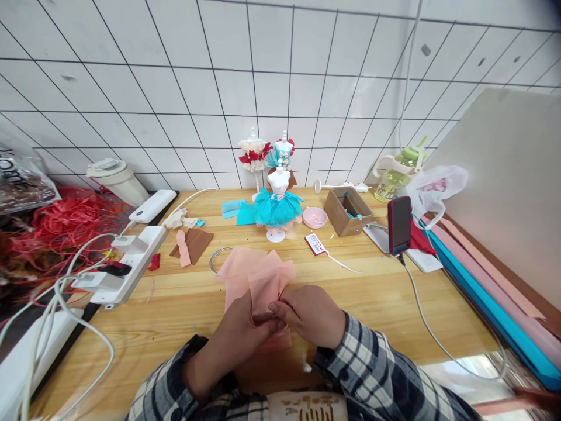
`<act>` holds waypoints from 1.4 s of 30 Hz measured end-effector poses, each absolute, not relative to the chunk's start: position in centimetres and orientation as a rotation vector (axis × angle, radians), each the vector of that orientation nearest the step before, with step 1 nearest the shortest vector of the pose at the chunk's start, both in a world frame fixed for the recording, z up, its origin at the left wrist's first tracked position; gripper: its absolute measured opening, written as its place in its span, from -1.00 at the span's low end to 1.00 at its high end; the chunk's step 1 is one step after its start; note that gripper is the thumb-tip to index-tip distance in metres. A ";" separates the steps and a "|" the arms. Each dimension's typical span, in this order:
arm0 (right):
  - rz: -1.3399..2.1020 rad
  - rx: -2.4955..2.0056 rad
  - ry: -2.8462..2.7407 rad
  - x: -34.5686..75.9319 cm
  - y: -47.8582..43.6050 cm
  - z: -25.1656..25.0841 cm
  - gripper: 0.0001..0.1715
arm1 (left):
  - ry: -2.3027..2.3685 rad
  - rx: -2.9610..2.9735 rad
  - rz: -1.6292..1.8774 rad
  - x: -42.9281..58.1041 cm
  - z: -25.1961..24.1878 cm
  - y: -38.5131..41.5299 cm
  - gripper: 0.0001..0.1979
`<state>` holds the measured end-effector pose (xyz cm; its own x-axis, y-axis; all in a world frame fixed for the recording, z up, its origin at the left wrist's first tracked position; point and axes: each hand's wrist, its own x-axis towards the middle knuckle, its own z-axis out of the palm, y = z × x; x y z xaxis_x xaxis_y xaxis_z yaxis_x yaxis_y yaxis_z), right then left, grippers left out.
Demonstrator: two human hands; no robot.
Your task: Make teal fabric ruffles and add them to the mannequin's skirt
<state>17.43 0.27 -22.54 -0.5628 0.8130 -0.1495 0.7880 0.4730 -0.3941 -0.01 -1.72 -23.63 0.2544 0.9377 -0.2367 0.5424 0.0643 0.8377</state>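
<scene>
Between my hands is a piece of sheer peach fabric (272, 283), gathered at its lower part and spreading out over the table. My left hand (243, 327) is closed on it, thumb pointing right. My right hand (307, 316) pinches the same fabric close by, its fingertips almost meeting the left thumb. More peach fabric hangs below my fingers. Behind the cloth, a ring of wire (214, 258) lies partly covered by it. Beyond stands a small white dress form (279, 180) wearing a turquoise skirt (279, 208).
Two more dressed forms stand against the tiled wall. A pink bowl (315, 217), a cardboard box (348, 210) and a small card tag (316, 244) are behind my right hand. A phone (399, 225) stands upright at right. A power strip (131, 266) with cables lies left.
</scene>
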 end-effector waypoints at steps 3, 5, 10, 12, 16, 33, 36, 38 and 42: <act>0.662 -1.428 -2.640 17.4 0.3 -22.6 -0.39 | 1.412 1.566 0.534 0.1 -23.7 -1.8 -0.72; 0.666 -1.431 -2.634 17.3 0.3 -22.6 -0.39 | 1.373 1.557 0.558 0.2 -23.6 -1.8 -0.75; 0.722 -1.428 -2.610 17.2 0.1 -22.6 -0.38 | 1.284 1.629 0.601 0.5 -23.0 -1.6 -0.85; 0.734 -1.430 -2.612 17.2 0.0 -22.6 -0.38 | 1.303 1.644 0.586 0.5 -22.9 -1.6 -0.85; 0.692 -1.486 -2.599 17.3 0.1 -22.7 -0.34 | 1.308 1.596 0.523 -0.2 -22.9 -1.7 -0.77; 0.723 -1.434 -2.601 17.1 0.1 -23.2 -0.38 | 1.144 1.568 0.573 -1.1 -24.6 -1.7 -0.77; 0.719 -1.432 -2.586 17.3 0.3 -23.2 -0.37 | 1.197 1.543 0.590 -1.4 -24.8 -1.7 -0.70; 0.709 -1.439 -2.584 17.5 0.4 -23.2 -0.35 | 1.249 1.536 0.590 -1.6 -24.9 -1.7 -0.70; 0.732 -1.398 -2.595 17.4 0.4 -23.2 -0.37 | 1.185 1.559 0.581 -1.6 -25.2 -1.7 -0.76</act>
